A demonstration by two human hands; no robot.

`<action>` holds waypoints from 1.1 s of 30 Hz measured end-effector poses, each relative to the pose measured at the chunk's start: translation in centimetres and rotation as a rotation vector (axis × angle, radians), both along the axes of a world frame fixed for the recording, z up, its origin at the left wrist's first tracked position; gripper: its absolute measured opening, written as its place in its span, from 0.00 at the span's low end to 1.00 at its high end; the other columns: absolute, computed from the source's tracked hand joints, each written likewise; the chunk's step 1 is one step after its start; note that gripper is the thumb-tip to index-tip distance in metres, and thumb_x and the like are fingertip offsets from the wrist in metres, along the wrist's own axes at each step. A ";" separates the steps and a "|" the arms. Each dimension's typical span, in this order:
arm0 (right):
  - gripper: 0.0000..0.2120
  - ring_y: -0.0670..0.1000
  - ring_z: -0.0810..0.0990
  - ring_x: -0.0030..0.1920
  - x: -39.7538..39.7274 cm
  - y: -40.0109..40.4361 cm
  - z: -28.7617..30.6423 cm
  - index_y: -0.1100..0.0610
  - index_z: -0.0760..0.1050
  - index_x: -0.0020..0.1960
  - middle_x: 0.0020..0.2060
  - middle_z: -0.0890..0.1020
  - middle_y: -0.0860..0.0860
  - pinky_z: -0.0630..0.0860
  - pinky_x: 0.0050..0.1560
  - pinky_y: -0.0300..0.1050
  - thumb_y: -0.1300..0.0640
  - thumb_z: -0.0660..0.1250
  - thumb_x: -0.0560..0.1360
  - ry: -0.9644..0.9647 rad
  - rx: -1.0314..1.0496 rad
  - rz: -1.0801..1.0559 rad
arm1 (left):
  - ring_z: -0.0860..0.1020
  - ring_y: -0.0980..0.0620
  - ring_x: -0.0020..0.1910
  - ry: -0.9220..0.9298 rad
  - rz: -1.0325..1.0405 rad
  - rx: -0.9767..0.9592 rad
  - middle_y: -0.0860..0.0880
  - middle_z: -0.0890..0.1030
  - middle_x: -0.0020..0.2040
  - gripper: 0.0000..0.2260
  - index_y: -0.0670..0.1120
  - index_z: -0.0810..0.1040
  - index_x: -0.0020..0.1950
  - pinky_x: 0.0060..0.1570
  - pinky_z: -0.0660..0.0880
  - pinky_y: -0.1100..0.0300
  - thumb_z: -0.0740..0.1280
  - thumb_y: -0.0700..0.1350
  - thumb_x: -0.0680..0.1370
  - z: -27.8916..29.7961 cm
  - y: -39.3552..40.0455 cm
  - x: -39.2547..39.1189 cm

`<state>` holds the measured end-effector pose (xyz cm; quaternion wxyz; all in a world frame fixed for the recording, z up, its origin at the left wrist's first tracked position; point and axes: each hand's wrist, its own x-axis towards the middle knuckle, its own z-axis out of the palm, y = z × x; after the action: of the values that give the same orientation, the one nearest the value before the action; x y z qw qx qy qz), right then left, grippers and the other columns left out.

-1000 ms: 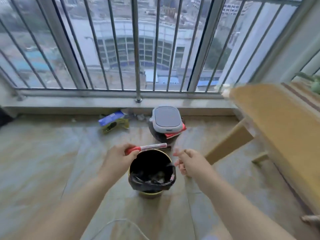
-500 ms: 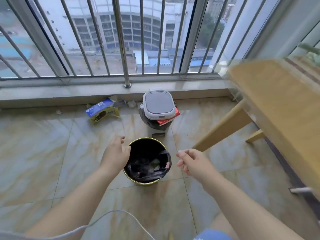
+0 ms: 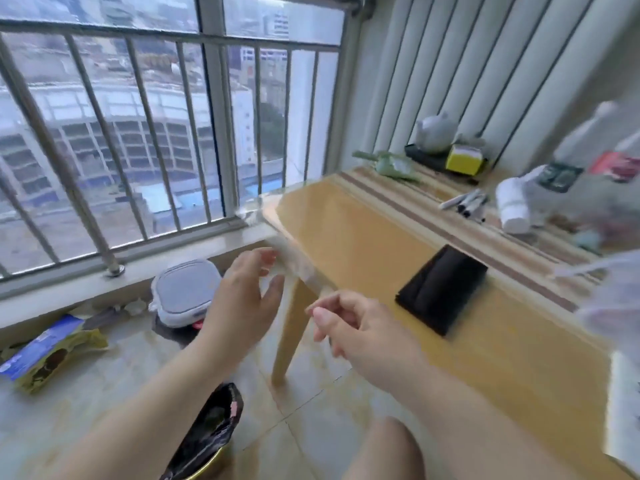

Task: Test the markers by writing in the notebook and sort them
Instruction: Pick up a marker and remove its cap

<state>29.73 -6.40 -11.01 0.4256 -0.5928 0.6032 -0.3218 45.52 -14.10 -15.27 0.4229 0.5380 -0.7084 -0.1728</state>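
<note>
Over the worktop's (image 3: 363,216) near edge, the left hand (image 3: 242,299) hangs released and the right hand (image 3: 349,327) loosely curled, both holding nothing. Blur hides the markers (image 3: 467,204) far back; a hasty reach risks toppling the white bottle (image 3: 512,206) beside them.

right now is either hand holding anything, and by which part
Nothing is held. The left hand is open with relaxed fingers; the right hand is loosely curled and empty.

Light: soft overcast daylight from the glazed metal-railed window (image 3: 145,140) at 10 o'clock | Shadows: faint | Glare: pale sheen on the glossy yellow wooden table (image 3: 363,230) | Blur: heavy motion smear at 3 o'clock | Distortion: wide-angle bending at edges
</note>
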 end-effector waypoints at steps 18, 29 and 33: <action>0.03 0.43 0.74 0.34 -39.1 23.5 1.4 0.54 0.77 0.47 0.37 0.80 0.47 0.70 0.35 0.35 0.57 0.64 0.76 0.312 -0.072 -1.040 | 0.76 0.54 0.51 -0.094 -1.022 -0.147 0.56 0.73 0.50 0.11 0.48 0.74 0.58 0.44 0.63 0.70 0.64 0.44 0.76 5.7 17.0 -41.9; 0.15 0.54 0.68 0.57 -41.8 16.4 -1.6 0.54 0.75 0.61 0.53 0.73 0.51 0.66 0.52 0.46 0.60 0.65 0.74 1.085 -0.237 -0.671 | 0.73 0.55 0.40 -0.127 -0.970 -0.075 0.55 0.73 0.43 0.09 0.47 0.77 0.52 0.42 0.71 0.63 0.66 0.38 0.73 2.4 14.3 -46.1; 0.10 0.54 0.69 0.56 -41.6 15.6 -1.3 0.56 0.76 0.54 0.51 0.74 0.51 0.65 0.53 0.46 0.57 0.67 0.74 1.168 -0.252 -0.662 | 0.73 0.55 0.42 -0.146 -0.954 -0.124 0.54 0.73 0.44 0.09 0.46 0.77 0.52 0.45 0.73 0.61 0.66 0.37 0.73 2.5 13.2 -44.8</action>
<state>-11.84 9.20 -12.34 -0.1629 -0.4987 0.8414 -0.1302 0.73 -0.91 -12.81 0.2768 0.1379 -0.9128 -0.2668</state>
